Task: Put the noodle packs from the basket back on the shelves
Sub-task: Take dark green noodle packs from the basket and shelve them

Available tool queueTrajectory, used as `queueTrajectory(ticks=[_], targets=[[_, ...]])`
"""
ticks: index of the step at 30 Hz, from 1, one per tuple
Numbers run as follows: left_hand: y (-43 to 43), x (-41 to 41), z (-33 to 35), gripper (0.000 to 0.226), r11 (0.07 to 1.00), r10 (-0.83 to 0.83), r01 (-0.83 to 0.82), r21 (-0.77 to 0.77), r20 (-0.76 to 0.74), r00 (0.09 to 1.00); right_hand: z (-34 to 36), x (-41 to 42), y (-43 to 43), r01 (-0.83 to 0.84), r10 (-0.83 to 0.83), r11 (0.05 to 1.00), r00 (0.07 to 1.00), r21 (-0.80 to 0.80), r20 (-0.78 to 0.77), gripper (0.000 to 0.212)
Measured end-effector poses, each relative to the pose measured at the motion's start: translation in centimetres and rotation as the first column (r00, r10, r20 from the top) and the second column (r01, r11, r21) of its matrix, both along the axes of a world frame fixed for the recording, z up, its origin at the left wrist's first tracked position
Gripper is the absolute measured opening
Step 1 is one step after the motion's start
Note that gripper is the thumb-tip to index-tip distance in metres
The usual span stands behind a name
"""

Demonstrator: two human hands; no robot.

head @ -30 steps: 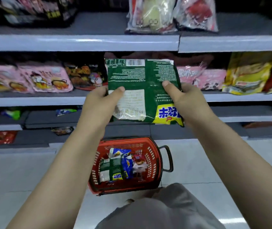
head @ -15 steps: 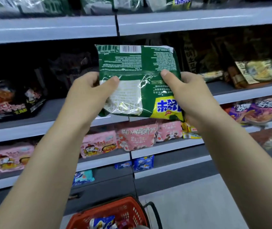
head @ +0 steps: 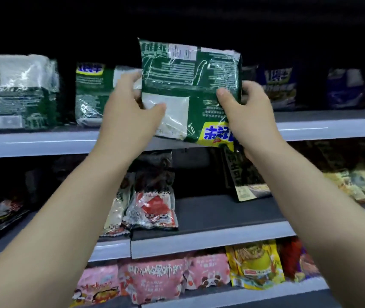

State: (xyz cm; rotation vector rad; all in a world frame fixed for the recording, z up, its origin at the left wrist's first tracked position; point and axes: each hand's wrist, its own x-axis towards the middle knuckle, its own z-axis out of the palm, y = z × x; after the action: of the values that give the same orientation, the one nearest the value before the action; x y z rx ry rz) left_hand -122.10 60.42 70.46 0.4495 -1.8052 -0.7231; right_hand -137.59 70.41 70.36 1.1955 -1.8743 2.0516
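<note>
One green noodle pack (head: 190, 85) held upright at 12 o'clock, printed back toward the camera, lower edge overlapping the front lip of the top shelf (head: 44, 145); contact with the shelf not determinable. Gripped by two hands: left hand (head: 130, 116) at the pack's 8 o'clock, thumb across the white panel; right hand (head: 250, 116) at its 4 o'clock, thumb on the face, fingers behind. On the same shelf at 9 o'clock, two similar green packs (head: 17, 92); at 3 o'clock, two dark blue packs (head: 350, 87), blurred. Toward 6 o'clock, on the lowest shelf (head: 243, 294): three pink packs (head: 155, 278), one yellow pack (head: 254, 265).
</note>
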Motion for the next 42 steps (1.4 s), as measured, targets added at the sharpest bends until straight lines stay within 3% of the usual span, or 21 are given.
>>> queueTrajectory(ticks=[2, 5, 8, 12, 16, 25, 29, 32, 36, 42], targets=[[0.0, -2.0, 1.1, 0.053, 0.998, 0.021, -0.022, -0.057, -0.022, 1.000, 1.5, -1.9, -0.4, 0.048, -0.051, 0.997, 0.997, -0.056, -0.050, 0.043], [-0.7, -4.5, 2.2, 0.041, 0.991, 0.079, -0.077, -0.108, 0.018, 0.997, 3.1, -4.4, -1.5, 0.070, -0.081, 0.993, 0.990, -0.092, -0.115, 0.036], [-1.9, -6.6, 2.5, 0.033, 0.993, 0.099, -0.088, -0.079, 0.145, 0.984, 3.9, -6.4, -3.2, 0.050, -0.054, 0.998, 0.987, -0.030, -0.149, 0.028], [-3.9, -8.1, 1.6, 0.044, 0.993, 0.113, -0.098, -0.066, 0.296, 0.948, 4.0, -8.2, -5.1, -0.014, 0.027, 0.996, 0.988, 0.087, -0.149, 0.021], [-5.1, -8.6, 1.0, 0.052, 0.981, 0.190, -0.160, -0.105, 0.428, 0.884, 2.9, -8.9, -6.3, -0.083, 0.126, 0.964, 0.979, 0.252, -0.161, 0.034], [-6.2, -8.9, 2.5, 0.064, 0.965, 0.245, -0.123, -0.231, 0.631, 0.736, 2.6, -8.3, -7.1, 0.070, 0.058, 0.902, 0.959, 0.426, -0.279, 0.046], [-6.4, -8.2, 2.7, 0.064, 0.938, 0.329, -0.142, -0.317, 0.682, 0.653, 2.0, -7.3, -6.6, 0.295, 0.009, 0.784, 0.875, 0.547, -0.485, 0.062], [-5.4, -6.3, 2.0, 0.067, 0.899, 0.393, -0.122, -0.420, 0.653, 0.647, 1.0, -5.8, -5.5, 0.422, -0.015, 0.758, 0.774, 0.498, -0.634, 0.074], [-4.6, -2.6, -0.1, 0.068, 0.867, 0.426, -0.070, -0.494, 0.659, 0.620, -0.9, -2.8, -4.0, 0.441, 0.080, 0.775, 0.643, 0.453, -0.762, 0.075], [-3.6, 4.0, -4.2, 0.066, 0.817, 0.483, -0.013, -0.576, 0.673, 0.561, -5.1, 3.4, -2.9, 0.408, 0.192, 0.766, 0.592, 0.497, -0.783, 0.074]])
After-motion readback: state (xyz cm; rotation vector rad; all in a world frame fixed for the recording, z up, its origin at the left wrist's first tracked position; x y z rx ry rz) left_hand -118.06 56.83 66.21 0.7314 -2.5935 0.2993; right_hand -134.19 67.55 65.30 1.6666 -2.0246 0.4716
